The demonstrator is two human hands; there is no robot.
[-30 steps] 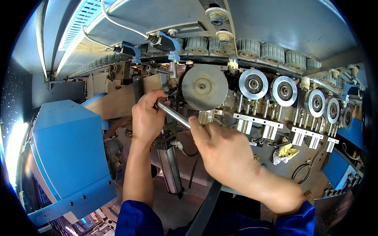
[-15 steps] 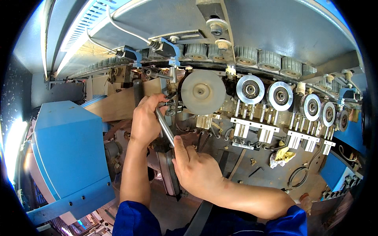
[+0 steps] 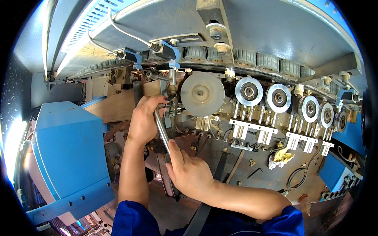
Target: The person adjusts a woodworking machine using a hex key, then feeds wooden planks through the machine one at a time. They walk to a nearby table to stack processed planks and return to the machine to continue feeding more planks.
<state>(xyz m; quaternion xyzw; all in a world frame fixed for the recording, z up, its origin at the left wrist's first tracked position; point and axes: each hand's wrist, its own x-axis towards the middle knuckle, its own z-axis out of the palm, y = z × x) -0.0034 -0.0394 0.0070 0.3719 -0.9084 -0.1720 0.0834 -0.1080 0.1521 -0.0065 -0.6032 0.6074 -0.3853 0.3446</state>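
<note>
A shiny steel wrench (image 3: 162, 129) slants between my two hands, its head hidden under my left fingers. My left hand (image 3: 145, 118) is closed around the upper end, beside a cluster of metal fittings (image 3: 171, 108). At the lower end, my right hand (image 3: 191, 173) is closed on the handle, one finger lying along it. Just right of my left hand is a large pale disc wheel (image 3: 202, 93). A dark rounded grip (image 3: 138, 92) stands behind my left hand.
Several ringed metal rollers (image 3: 249, 91) line the right side above silver blocks (image 3: 252, 131). A blue housing (image 3: 71, 149) stands at left. A crumpled yellow-white cloth (image 3: 280, 158), a hex key (image 3: 255, 172) and a coiled cable (image 3: 297, 178) lie on the plate. Blue sensors (image 3: 172, 53) hang overhead.
My right hand has moved a little left and down, swinging the wrench's lower end left. My left hand stays at the upper end.
</note>
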